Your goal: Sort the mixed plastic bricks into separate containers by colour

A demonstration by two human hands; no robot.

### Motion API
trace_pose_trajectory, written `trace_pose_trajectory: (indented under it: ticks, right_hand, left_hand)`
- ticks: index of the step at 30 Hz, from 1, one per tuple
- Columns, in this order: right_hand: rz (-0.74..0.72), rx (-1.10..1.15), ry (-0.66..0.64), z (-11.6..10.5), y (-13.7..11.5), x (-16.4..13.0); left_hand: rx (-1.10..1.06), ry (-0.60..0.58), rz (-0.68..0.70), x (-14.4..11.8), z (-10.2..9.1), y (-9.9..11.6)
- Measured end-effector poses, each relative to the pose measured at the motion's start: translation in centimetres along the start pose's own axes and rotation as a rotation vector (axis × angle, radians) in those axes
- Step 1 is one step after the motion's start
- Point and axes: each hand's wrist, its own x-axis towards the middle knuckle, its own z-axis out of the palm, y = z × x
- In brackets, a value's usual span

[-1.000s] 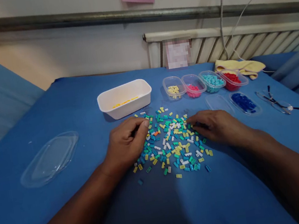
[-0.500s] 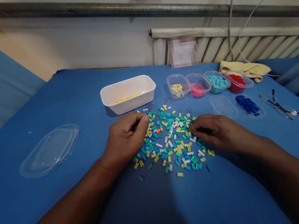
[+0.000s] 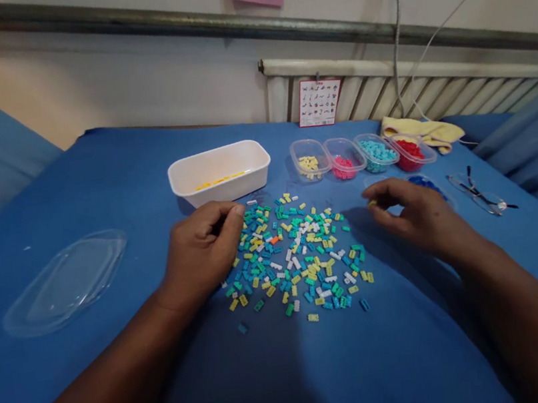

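Many small toy building bricks (image 3: 303,260) in green, teal, yellow and white lie spread on the blue cloth. My left hand (image 3: 207,244) is closed at the pile's left edge, thumb against forefinger; whether it grips anything is hidden. Raised to the right of the pile, my right hand (image 3: 410,214) pinches a small yellow brick (image 3: 372,203) at its fingertips. Behind the pile stands a white tub (image 3: 219,168) with yellow-orange bricks inside. Clear boxes hold pale yellow bricks (image 3: 309,166), pink bricks (image 3: 343,167), turquoise bricks (image 3: 377,151) and red bricks (image 3: 409,150). Dark blue bricks (image 3: 422,182) are partly behind my right hand.
Clear plastic lids (image 3: 66,282) lie at the left on the blue cloth (image 3: 225,383). Eyeglasses (image 3: 482,190) rest at the right, near a folded yellow cloth (image 3: 423,131). A radiator (image 3: 363,90) and a pipe (image 3: 172,24) run along the wall behind.
My right hand has lifted away from the pile to the right, with a yellow brick in its fingertips. My left hand stays by the pile. The view has shifted slightly.
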Motion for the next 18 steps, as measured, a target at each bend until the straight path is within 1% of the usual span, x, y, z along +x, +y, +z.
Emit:
trace_pose_trajectory:
  ticks: [1, 2, 3, 5, 7, 9, 14, 16, 18]
  right_hand:
    - [0.052, -0.063, 0.076, -0.4, 1.1, 0.2]
    - [0.090, -0.129, 0.117, -0.8, 2.2, 0.4]
    - [0.117, -0.183, 0.127, -1.2, 3.2, 0.5]
    - [0.140, -0.234, 0.075, -1.6, 4.8, 0.5]
    - [0.139, -0.249, 0.006, -1.8, 5.6, 0.5]
    - [0.133, -0.269, -0.051, -1.8, 5.7, 0.4]
    - [0.116, -0.318, -0.198, -1.9, 5.0, 0.4]
    - [0.108, -0.303, -0.225, -2.0, 4.9, 0.4]
    - [0.109, -0.287, -0.220, -2.3, 4.9, 0.2]
  left_hand:
    - [0.000, -0.005, 0.002, 0.0, 0.0, 0.0]
    - [-0.001, -0.009, 0.004, 0.1, 0.0, 0.0]
    - [-0.002, -0.013, 0.006, 0.1, 0.0, 0.0]
    - [0.001, -0.015, 0.008, 0.1, 0.0, 0.0]
    - [0.007, -0.012, 0.005, 0.2, 0.0, 0.0]
    - [0.019, -0.020, -0.010, 0.2, -0.1, 0.1]
    - [0.039, -0.045, -0.038, 0.3, -0.2, 0.3]
    - [0.045, -0.042, -0.036, 0.3, -0.1, 0.2]
    - [0.048, -0.042, -0.034, 0.3, -0.1, 0.1]
